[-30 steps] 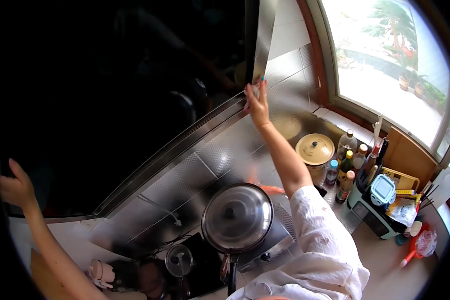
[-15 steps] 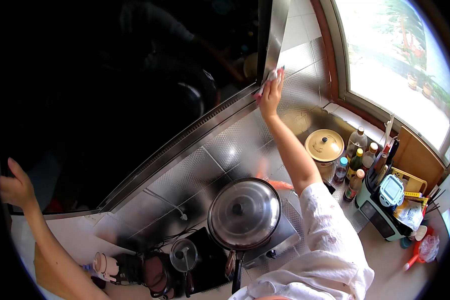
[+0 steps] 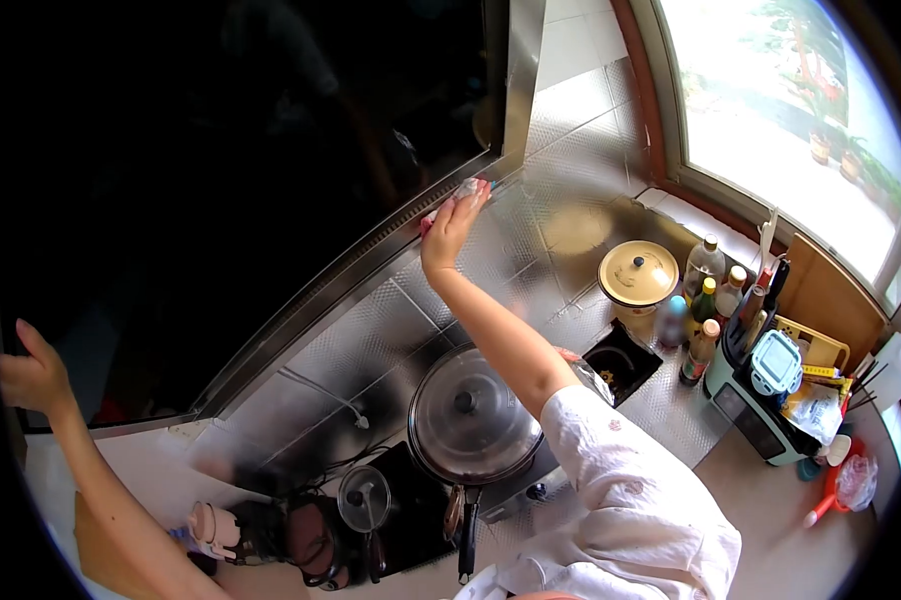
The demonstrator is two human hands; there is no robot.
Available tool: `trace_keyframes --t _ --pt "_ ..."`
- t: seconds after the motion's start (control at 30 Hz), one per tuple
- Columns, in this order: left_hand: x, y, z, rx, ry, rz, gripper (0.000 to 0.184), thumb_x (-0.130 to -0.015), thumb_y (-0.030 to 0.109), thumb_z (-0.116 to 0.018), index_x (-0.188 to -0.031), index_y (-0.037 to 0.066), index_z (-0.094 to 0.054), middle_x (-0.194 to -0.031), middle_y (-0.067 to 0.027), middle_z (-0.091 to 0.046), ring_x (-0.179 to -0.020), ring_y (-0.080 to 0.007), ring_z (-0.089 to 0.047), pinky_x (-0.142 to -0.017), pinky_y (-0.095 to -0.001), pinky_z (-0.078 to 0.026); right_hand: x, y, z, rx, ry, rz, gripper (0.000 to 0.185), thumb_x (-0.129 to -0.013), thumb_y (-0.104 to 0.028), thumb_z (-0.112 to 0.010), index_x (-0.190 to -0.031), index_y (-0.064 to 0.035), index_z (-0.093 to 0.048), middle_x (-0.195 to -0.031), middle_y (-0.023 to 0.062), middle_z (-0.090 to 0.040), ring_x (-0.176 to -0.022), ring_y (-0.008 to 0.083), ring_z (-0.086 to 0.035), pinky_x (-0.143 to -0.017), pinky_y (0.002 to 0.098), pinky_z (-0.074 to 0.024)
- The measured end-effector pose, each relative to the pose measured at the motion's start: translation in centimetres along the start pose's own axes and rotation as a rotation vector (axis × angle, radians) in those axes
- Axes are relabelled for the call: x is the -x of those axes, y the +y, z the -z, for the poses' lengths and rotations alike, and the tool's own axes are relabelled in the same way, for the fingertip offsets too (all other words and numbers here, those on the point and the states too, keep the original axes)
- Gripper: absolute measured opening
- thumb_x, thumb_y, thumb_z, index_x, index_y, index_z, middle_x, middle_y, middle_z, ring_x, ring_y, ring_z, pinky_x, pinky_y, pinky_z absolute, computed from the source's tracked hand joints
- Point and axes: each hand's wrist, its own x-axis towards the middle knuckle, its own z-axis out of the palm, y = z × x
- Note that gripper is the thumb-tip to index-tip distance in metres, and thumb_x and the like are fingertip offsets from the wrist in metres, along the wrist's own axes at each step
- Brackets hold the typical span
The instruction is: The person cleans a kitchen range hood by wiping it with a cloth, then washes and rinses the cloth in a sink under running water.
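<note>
The large dark glass front of a range hood point(image 3: 271, 220) fills the upper left, with a metal lower rim point(image 3: 343, 278). My right hand point(image 3: 451, 225) presses a crumpled white-and-pink cloth point(image 3: 471, 187) against that rim, near its right end. At the hood's far left edge is my left hand point(image 3: 33, 375), thumb stretched out and apart, holding nothing I can see; its fingertips fade into the dark border. Below my right forearm sits a big lidded pan point(image 3: 466, 420) on the stove. A small glass-lidded pot point(image 3: 365, 498) stands to its left.
On the right are a yellow lidded pot point(image 3: 639, 273), several bottles point(image 3: 705, 262), and a pale green box point(image 3: 756, 420) loaded with utensils. A window point(image 3: 781, 100) is behind them. A cable point(image 3: 326, 392) hangs on the tiled wall point(image 3: 421, 300). A pink-topped appliance point(image 3: 213, 528) stands lower left.
My right hand has slid the cloth left and down along the hood's rim, away from the corner. The stove's right burner now shows beside my arm. My left hand has stayed put.
</note>
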Motion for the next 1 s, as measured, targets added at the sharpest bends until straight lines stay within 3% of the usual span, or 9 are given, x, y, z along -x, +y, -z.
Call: trace_keyframes --t 0.1,0.2,0.47,0.53,0.67,0.7,0.77,0.83,1.0 --pt "-1.1 1.1 1.1 0.053 -0.005 -0.059 0.045 -0.083 0.031 -0.055 -0.111 -0.002 -0.047 -0.097 -0.0123 -0.059 -0.081 -0.025 -0.06 -0.068 -0.0321 -0.049 -2.9 1.1 0.3 0.05 0.054 0.042 0.048 -0.092 -0.015 -0.033 -0.134 0.0022 -0.02 -0.14 0.0228 -0.013 -0.131 0.0362 -0.007 -0.107 0.0429 -0.0066" --pt "-7.0 8.8 6.5 -0.077 -0.556 0.508 0.066 -0.09 0.04 -0.035 -0.128 -0.013 -0.025 -0.13 -0.0261 -0.028 -0.12 -0.0395 -0.029 -0.097 -0.0458 -0.027 -9.6 2.7 1.9 -0.023 0.17 -0.012 0.047 -0.093 -0.019 -0.031 -0.132 0.0055 -0.023 -0.139 0.0229 -0.018 -0.131 0.0347 -0.013 -0.107 0.039 -0.0102" --pt "-7.0 8.8 5.6 -0.2 -0.668 0.561 0.064 -0.09 0.035 -0.036 -0.13 -0.013 -0.02 -0.131 -0.0265 -0.024 -0.122 -0.0398 -0.024 -0.099 -0.0471 -0.022 -4.8 0.7 0.4 0.033 0.134 0.014 0.048 -0.093 -0.02 -0.03 -0.134 0.0019 -0.019 -0.141 0.0218 -0.011 -0.131 0.0342 -0.009 -0.107 0.0386 -0.0075" --pt "-4.2 6.1 2.9 0.204 0.083 0.049 0.063 -0.09 0.034 -0.037 -0.13 -0.012 -0.021 -0.132 -0.0266 -0.023 -0.122 -0.0399 -0.025 -0.099 -0.0474 -0.022 1.4 -1.7 -1.0 0.019 0.005 -0.04 0.052 -0.091 -0.016 -0.034 -0.136 0.0001 -0.013 -0.142 0.0213 -0.006 -0.132 0.0342 -0.003 -0.107 0.0422 -0.0045" --pt "-5.0 7.2 3.6 0.203 0.097 0.08 0.063 -0.09 0.035 -0.036 -0.13 -0.011 -0.022 -0.132 -0.0266 -0.023 -0.121 -0.0401 -0.026 -0.098 -0.0477 -0.023 7.3 -3.6 -2.3 -0.16 -0.088 -0.046 0.058 -0.089 -0.012 -0.039 -0.138 -0.003 -0.009 -0.143 0.0203 -0.002 -0.132 0.0342 0.001 -0.106 0.0438 -0.0039" --pt "-6.7 8.9 5.1 0.009 -0.233 0.352 0.063 -0.09 0.035 -0.036 -0.13 -0.011 -0.022 -0.132 -0.0265 -0.024 -0.121 -0.04 -0.027 -0.098 -0.0476 -0.023 6.5 -3.5 -2.3 -0.12 -0.047 -0.019 0.055 -0.089 -0.011 -0.036 -0.137 -0.0034 -0.012 -0.143 0.0206 -0.005 -0.133 0.0344 0.0 -0.106 0.0435 -0.0046" --pt "-4.1 6.0 2.4 0.171 0.135 0.064 0.062 -0.091 0.036 -0.034 -0.13 -0.011 -0.024 -0.131 -0.0261 -0.027 -0.119 -0.0396 -0.029 -0.097 -0.0469 -0.025 2.4 -1.2 -1.2 0.057 -0.004 0.103 0.052 -0.089 -0.012 -0.035 -0.136 -0.0022 -0.016 -0.142 0.0217 -0.01 -0.132 0.0336 -0.005 -0.106 0.0433 -0.0061" --pt "-5.5 7.6 3.7 0.074 -0.046 0.248 0.062 -0.091 0.037 -0.034 -0.13 -0.01 -0.024 -0.131 -0.0258 -0.027 -0.119 -0.0393 -0.03 -0.097 -0.0467 -0.025 -3.9 0.3 0.0 -0.094 0.14 -0.022 0.05 -0.089 -0.013 -0.034 -0.136 -0.002 -0.019 -0.142 0.0216 -0.011 -0.133 0.0317 -0.006 -0.107 0.04 -0.0053" --pt "-6.9 9.4 5.3 -0.054 -0.38 0.634 0.062 -0.091 0.038 -0.035 -0.129 -0.01 -0.026 -0.132 -0.024 -0.027 -0.119 -0.0383 -0.03 -0.097 -0.046 -0.025 -14.5 4.0 2.8 -0.544 0.271 -0.587 0.04 -0.088 -0.014 -0.04 -0.125 0.0019 -0.036 -0.099 0.0187 -0.054 -0.086 0.0244 -0.056 -0.079 0.034 -0.0461"
